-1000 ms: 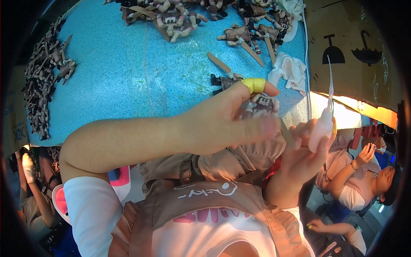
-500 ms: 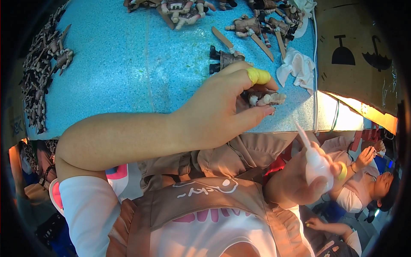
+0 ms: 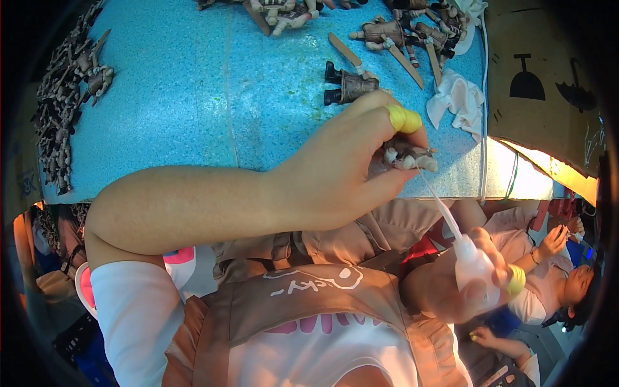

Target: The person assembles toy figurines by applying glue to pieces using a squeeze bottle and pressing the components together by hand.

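Observation:
Above the near edge of the blue table, my left hand (image 3: pixel 351 164) pinches a small brown and cream figurine part (image 3: pixel 409 158) between thumb and fingers. Its far side is hidden by the hand, and one finger wears a yellow wrap. My right hand (image 3: pixel 474 284) is closed around a small white squeeze bottle (image 3: pixel 469 258) with a long thin nozzle. The nozzle tip reaches the figurine part beside my left thumb; whether it touches cannot be made out. Just beyond my left hand lies a brown figurine body with black boots (image 3: pixel 348 86).
Several figurines with tan blades (image 3: pixel 383 39) lie at the far right beside a crumpled white cloth (image 3: pixel 458 103). A long heap of figurines (image 3: pixel 64 116) lines the left edge. A cardboard box (image 3: pixel 535 84) borders the table's right. Another person (image 3: pixel 538 277) works at lower right.
The bottle's nozzle has swung up and left to the figurine part. My left hand has shifted slightly right and tilted the part.

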`<move>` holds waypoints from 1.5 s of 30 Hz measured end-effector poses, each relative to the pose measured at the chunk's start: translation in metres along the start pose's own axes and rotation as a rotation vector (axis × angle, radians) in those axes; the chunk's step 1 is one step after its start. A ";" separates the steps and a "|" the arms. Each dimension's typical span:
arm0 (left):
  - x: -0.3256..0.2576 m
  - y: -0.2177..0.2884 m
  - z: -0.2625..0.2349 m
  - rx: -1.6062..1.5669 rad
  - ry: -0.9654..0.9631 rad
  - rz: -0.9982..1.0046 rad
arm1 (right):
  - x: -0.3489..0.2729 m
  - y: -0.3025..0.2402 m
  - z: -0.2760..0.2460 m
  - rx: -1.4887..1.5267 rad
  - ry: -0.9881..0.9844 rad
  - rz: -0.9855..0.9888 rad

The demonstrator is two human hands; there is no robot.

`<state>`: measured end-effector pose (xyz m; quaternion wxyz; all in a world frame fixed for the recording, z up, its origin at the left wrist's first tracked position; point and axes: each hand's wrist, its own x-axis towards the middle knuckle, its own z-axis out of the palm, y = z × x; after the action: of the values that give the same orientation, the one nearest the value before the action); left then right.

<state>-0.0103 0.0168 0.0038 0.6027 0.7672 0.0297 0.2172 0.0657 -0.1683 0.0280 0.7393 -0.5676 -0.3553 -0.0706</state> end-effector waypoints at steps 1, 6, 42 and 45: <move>0.000 0.000 0.000 0.003 0.002 -0.002 | 0.000 0.000 0.002 0.003 0.000 0.002; -0.003 -0.003 0.001 -0.030 0.041 0.008 | 0.001 -0.006 0.019 -0.048 0.099 0.072; -0.005 -0.001 0.009 -0.032 0.024 0.054 | 0.016 -0.013 -0.010 -0.013 -0.155 0.011; -0.005 -0.001 0.008 -0.045 0.021 0.057 | 0.014 -0.009 -0.011 -0.033 -0.140 -0.005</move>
<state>-0.0116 0.0079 0.0000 0.6129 0.7519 0.0092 0.2429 0.0764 -0.1774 0.0426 0.7032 -0.5821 -0.4064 -0.0385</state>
